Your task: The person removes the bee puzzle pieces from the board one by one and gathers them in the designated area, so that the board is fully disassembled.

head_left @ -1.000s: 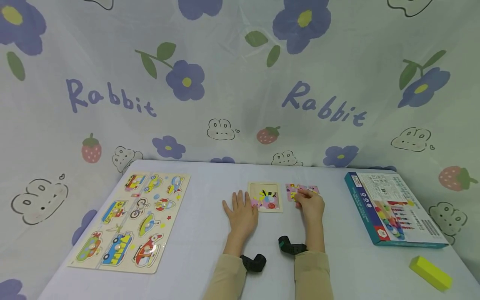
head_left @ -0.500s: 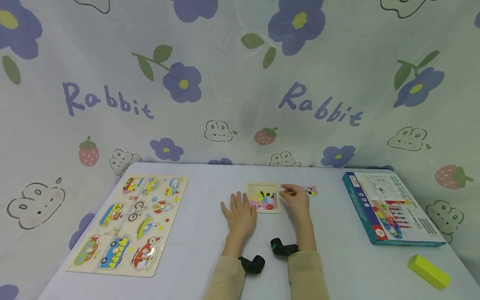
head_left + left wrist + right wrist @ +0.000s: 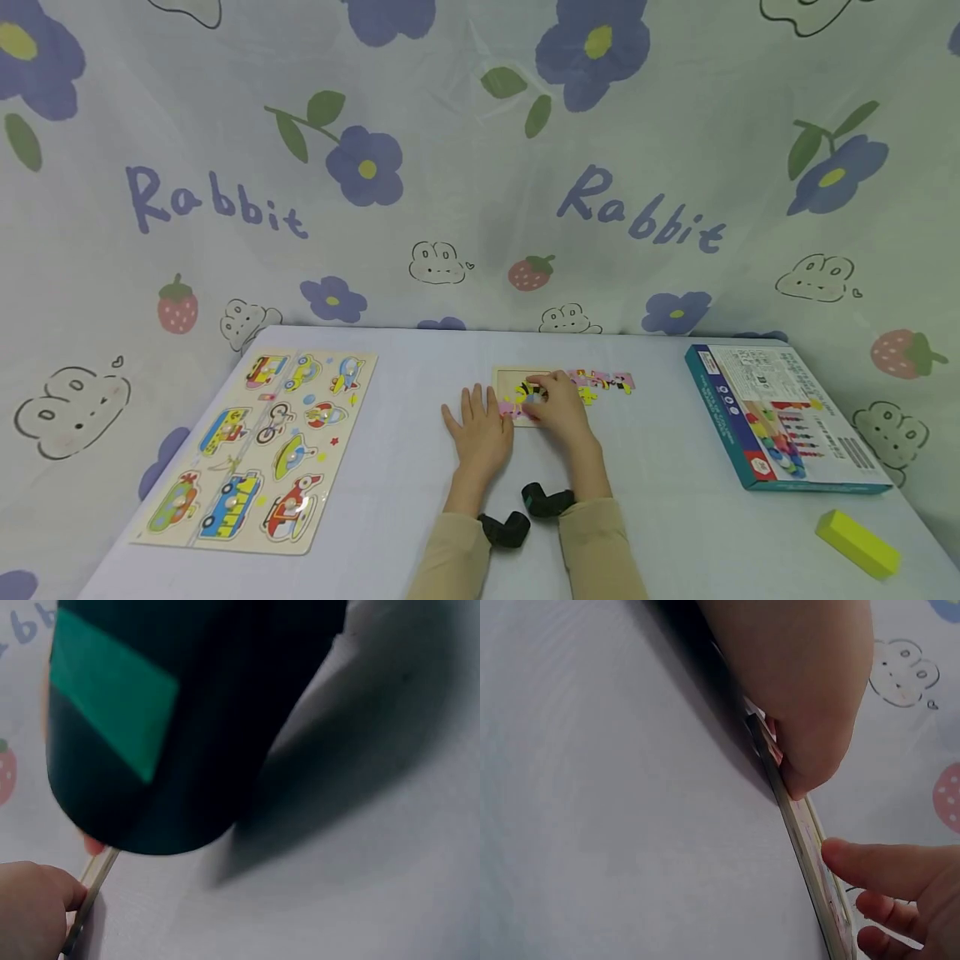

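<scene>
A small wooden puzzle tray [image 3: 512,377] lies mid-table with a partly filled bee picture in it. My left hand [image 3: 482,437] rests flat at its left side, fingers straight and spread. In the left wrist view the left thumb [image 3: 34,907] touches the tray's near edge [image 3: 91,896]. Over the tray's right half, my right hand [image 3: 566,412] has thumb and fingers bent down around a puzzle piece mostly hidden beneath them. In the right wrist view the right thumb [image 3: 840,853] meets the tray. Loose pink puzzle pieces [image 3: 618,382] and a yellow one [image 3: 587,396] lie right of it.
A large wooden vehicle puzzle board [image 3: 258,450] covers the table's left side. At the right are a teal-edged box [image 3: 795,417] and a yellow block [image 3: 857,543]. A patterned curtain [image 3: 480,183] hangs behind the table. Black cameras [image 3: 506,529] sit at both wrists.
My right hand has moved left from the loose pieces to over the tray, uncovering those pieces. The left hand has stayed in place at the tray.
</scene>
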`<state>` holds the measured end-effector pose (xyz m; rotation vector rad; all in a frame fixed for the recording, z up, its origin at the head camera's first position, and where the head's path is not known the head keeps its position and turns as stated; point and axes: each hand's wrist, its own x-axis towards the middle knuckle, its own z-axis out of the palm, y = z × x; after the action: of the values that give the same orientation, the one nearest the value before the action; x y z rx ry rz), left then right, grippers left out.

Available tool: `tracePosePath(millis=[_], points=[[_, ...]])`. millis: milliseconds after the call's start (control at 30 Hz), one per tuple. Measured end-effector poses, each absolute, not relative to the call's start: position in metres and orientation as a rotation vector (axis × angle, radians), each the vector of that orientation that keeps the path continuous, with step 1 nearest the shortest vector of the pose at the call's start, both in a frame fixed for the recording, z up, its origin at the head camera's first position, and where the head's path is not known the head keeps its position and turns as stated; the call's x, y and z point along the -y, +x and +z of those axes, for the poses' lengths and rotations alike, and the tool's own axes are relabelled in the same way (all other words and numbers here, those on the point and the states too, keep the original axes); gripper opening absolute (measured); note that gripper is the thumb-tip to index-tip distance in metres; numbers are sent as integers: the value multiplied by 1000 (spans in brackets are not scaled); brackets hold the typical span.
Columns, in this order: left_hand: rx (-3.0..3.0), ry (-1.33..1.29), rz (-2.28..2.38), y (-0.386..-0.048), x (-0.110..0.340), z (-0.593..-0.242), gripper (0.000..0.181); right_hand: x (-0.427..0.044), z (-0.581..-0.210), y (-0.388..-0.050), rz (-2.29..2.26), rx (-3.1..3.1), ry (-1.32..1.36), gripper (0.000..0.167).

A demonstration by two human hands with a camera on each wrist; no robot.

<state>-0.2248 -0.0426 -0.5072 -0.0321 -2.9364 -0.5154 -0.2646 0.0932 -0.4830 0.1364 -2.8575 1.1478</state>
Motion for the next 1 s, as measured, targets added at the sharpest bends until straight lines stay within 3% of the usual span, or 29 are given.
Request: tracePosePath(millis=[1000], points=[[2937, -28, -527, -225, 42, -508, 56, -92, -487, -266, 1339, 2812, 79, 37]])
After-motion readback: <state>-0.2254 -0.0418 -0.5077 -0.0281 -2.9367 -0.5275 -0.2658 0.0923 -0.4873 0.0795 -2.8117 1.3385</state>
